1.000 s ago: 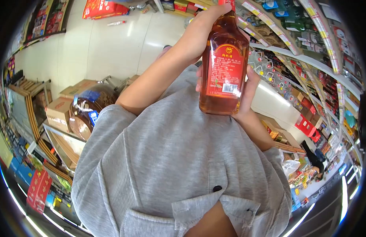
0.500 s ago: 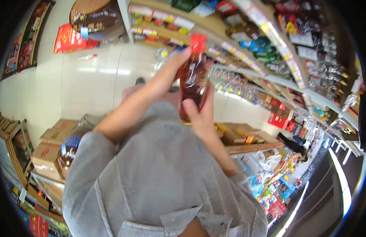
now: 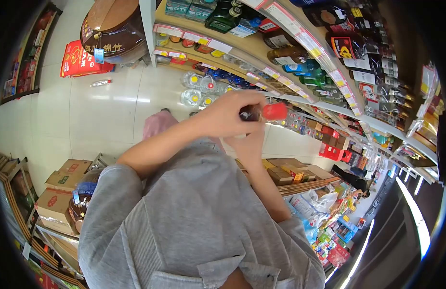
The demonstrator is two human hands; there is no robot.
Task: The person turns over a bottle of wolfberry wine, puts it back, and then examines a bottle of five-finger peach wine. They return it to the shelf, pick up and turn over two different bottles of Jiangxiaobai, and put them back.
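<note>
My left hand point(image 3: 227, 115) is wrapped around an amber bottle with a red cap point(image 3: 274, 111). The bottle lies almost level in front of my chest, its cap pointing right toward the shelves. Most of the glass is hidden behind my fingers. My right hand point(image 3: 249, 144) sits just under the bottle and supports it from below. My grey shirt point(image 3: 199, 221) fills the lower half of the view.
Store shelves point(image 3: 300, 43) stocked with bottles curve along the top and right. A big brown jar point(image 3: 112, 29) and a red sack point(image 3: 81, 58) stand at the top left. Clear water jugs point(image 3: 199, 89) sit on the tiled floor. Cardboard boxes point(image 3: 57, 204) are stacked at the left.
The bottle was upright and close to the camera, label showing. It has been lowered, moved away and tipped on its side, cap now pointing right. Both hands stayed on it.
</note>
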